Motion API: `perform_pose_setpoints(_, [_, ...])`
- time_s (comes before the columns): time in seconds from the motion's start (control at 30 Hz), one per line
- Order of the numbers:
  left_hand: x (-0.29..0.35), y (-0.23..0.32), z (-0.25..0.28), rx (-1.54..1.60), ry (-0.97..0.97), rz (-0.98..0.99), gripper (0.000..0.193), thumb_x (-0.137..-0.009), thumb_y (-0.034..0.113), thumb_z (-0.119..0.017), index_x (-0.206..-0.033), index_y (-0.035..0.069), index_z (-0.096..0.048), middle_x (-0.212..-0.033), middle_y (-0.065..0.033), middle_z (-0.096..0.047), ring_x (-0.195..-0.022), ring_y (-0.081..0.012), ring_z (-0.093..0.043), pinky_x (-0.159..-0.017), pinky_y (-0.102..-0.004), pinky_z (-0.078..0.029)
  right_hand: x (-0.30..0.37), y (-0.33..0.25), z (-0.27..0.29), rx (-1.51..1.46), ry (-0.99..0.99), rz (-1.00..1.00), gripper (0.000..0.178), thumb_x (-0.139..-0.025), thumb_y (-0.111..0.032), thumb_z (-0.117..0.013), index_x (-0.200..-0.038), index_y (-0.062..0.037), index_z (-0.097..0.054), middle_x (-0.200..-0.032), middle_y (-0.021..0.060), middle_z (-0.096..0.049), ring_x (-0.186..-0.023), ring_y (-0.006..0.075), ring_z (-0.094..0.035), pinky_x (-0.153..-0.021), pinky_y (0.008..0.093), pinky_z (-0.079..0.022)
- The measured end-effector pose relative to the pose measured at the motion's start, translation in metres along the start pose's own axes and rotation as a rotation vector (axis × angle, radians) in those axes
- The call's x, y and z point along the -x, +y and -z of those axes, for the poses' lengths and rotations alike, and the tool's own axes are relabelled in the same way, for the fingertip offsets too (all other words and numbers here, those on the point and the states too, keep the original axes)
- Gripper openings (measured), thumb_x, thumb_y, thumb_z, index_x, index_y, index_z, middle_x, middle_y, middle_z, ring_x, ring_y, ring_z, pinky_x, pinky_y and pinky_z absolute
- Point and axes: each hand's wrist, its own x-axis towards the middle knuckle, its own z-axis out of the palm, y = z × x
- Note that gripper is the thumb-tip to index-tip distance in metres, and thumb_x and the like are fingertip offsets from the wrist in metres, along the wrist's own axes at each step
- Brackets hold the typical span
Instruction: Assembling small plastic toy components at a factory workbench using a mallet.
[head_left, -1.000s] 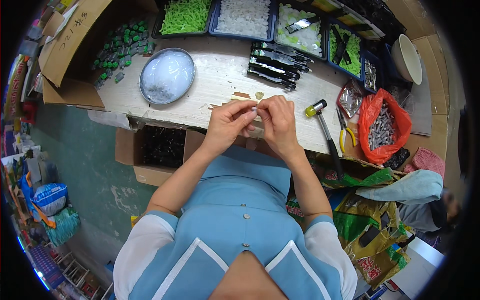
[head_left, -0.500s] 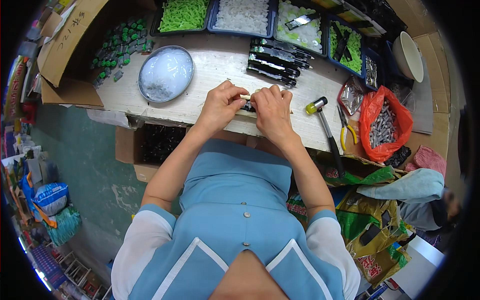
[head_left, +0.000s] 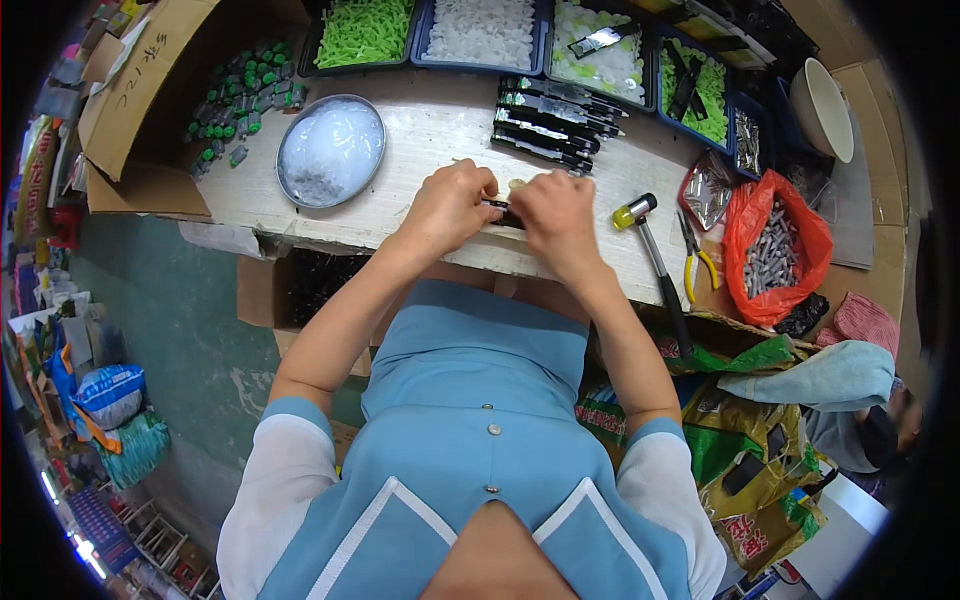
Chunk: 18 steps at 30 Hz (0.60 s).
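Observation:
My left hand [head_left: 452, 205] is closed, thumb and fingers pinching a small black piece [head_left: 509, 216] near the table's front edge. My right hand [head_left: 556, 222] curls over the other end of this piece; its fingers are blurred, and I cannot make out whether they grip it. A small pale yellowish bit [head_left: 517, 184] shows just beyond the fingers. Farther back lies a row of slim black pen-like bodies [head_left: 550, 128]. Left of my hands stands a round dish [head_left: 284, 165] holding a whitish gel-like mass [head_left: 335, 150].
Trays of green pieces [head_left: 365, 35] and white pieces [head_left: 480, 35] line the back. A hammer [head_left: 655, 262], yellow-handled pliers [head_left: 695, 262] and a red bag [head_left: 745, 235] of grey cylinders are at right. Green-and-grey parts [head_left: 250, 90] lie by a cardboard box [head_left: 140, 100] at left.
My right hand has shifted slightly right and its fingers have lifted and curled. The pale strip between my fingertips no longer shows there; the black piece is more visible.

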Motion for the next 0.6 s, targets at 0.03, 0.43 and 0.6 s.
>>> perform_pose_setpoints(0.03, [-0.002,0.002,0.001,-0.112,-0.009,-0.036,0.018,-0.066,0.009,-0.073,-0.08,0.001,-0.063,-0.071,-0.0091,-0.056,-0.065,-0.0213,-0.056,-0.06,-0.0326,-0.046,0.0,0.007,0.004,-0.075,0.077,-0.033,0.011,-0.074,-0.007,-0.064,-0.082,-0.0125,-0.059,-0.076,0.0009,-0.055,-0.079,0.0195,-0.051,-0.073,0.0359,-0.031])
perform_pose_setpoints(0.43, [-0.152,0.058,0.005,-0.218,0.033,-0.339,0.01,-0.071,0.01,-0.063,-0.077,0.002,-0.065,-0.077,-0.0167,-0.062,-0.074,-0.0338,-0.061,-0.064,-0.0388,-0.047,0.025,0.044,0.067,-0.341,0.264,-0.418,0.011,-0.076,0.002,-0.06,-0.086,-0.0002,-0.061,-0.079,0.0103,-0.059,-0.072,0.0238,-0.057,-0.066,0.0315,-0.044])
perform_pose_setpoints(0.6, [-0.217,0.06,-0.024,-0.575,0.025,-0.302,0.015,-0.069,0.002,-0.056,-0.079,0.004,-0.066,-0.086,-0.0183,-0.064,-0.08,-0.0385,-0.061,-0.068,-0.0447,-0.049,0.033,0.051,0.068,-0.295,0.243,-0.371,0.011,-0.077,0.002,-0.059,-0.087,-0.0017,-0.061,-0.082,0.0105,-0.06,-0.075,0.0254,-0.057,-0.068,0.0311,-0.042])
